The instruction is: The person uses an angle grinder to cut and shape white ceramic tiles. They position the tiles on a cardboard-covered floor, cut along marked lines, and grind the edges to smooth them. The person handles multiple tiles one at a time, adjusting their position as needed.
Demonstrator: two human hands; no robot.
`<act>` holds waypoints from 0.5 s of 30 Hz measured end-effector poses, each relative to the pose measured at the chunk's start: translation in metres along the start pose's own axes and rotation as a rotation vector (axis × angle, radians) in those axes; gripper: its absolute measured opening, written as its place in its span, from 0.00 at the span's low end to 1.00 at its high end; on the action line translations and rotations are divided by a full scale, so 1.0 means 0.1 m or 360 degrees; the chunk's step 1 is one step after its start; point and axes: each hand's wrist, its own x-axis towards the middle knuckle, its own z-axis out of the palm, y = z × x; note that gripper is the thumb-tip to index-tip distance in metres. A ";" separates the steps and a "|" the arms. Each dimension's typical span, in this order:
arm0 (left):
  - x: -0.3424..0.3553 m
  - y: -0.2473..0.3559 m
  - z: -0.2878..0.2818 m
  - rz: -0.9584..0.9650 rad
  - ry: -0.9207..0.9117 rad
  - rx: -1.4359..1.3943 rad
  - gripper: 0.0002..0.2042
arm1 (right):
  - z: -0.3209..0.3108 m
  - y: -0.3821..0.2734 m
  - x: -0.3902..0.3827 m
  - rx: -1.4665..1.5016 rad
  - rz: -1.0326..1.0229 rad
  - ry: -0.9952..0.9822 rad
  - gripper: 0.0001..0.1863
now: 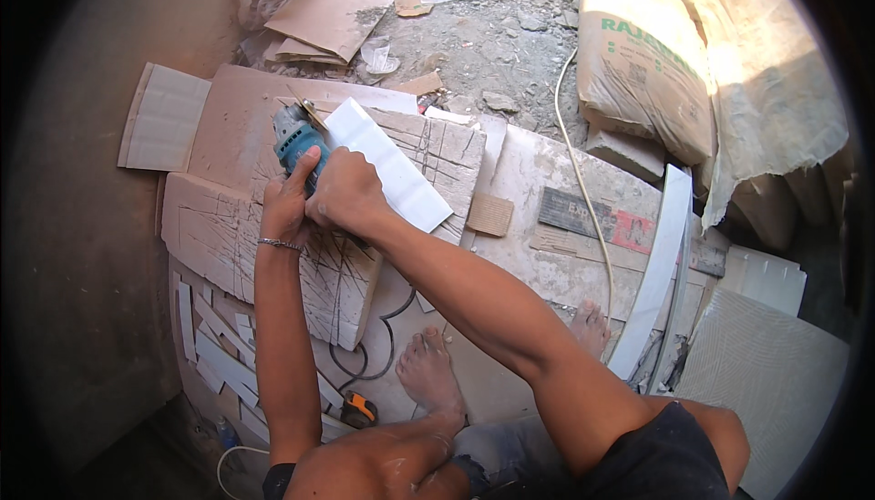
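My left hand (285, 204) and my right hand (349, 188) are both closed round the body of a teal angle grinder (295, 140). The left thumb lies along its side, and the right hand is a fist just behind the grinder's head. The thin disc (313, 115) stands on edge at the upper left corner of a white tile strip (390, 167); whether it touches the tile I cannot tell. The strip lies slanted on a pale, dusty block (319, 281) scored with many dark cut lines. Part of the grinder is hidden by my hands.
A black cord (387, 336) loops beside my bare foot (428, 372). Tile offcuts (223, 363) and an orange-black tape measure (359, 409) lie at lower left. A large paper sack (643, 67), rubble (510, 40), a pale cable (576, 149) and a long white strip (652, 272) are farther right.
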 end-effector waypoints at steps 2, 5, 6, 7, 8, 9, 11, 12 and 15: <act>-0.01 0.00 0.01 -0.0001 0.0014 -0.0002 0.26 | 0.00 -0.01 -0.01 -0.0009 -0.0003 0.0005 0.20; -0.02 0.00 0.01 -0.0021 0.0006 -0.0004 0.26 | 0.01 0.00 -0.01 -0.0025 0.0000 0.0020 0.21; -0.03 0.00 0.01 -0.0019 0.0002 -0.0009 0.25 | 0.02 0.01 -0.01 -0.0031 0.0003 0.0025 0.22; -0.03 0.00 0.01 -0.0016 -0.0003 -0.0015 0.25 | 0.03 0.02 0.00 -0.0022 -0.0005 0.0041 0.22; -0.04 0.00 0.02 -0.0013 -0.0010 -0.0020 0.25 | 0.04 0.04 0.01 -0.0013 -0.0013 0.0058 0.23; -0.04 0.00 0.02 -0.0014 -0.0008 -0.0028 0.25 | 0.05 0.06 0.01 -0.0004 -0.0021 0.0076 0.24; -0.05 0.01 0.03 -0.0015 -0.0003 -0.0044 0.24 | 0.07 0.07 0.02 -0.0003 -0.0028 0.0073 0.24; -0.05 0.00 0.02 -0.0005 -0.0010 -0.0041 0.24 | 0.07 0.08 0.02 -0.0003 -0.0032 0.0072 0.24; -0.04 -0.01 0.03 0.0009 -0.0018 -0.0030 0.24 | 0.06 0.08 0.03 -0.0004 -0.0013 0.0063 0.23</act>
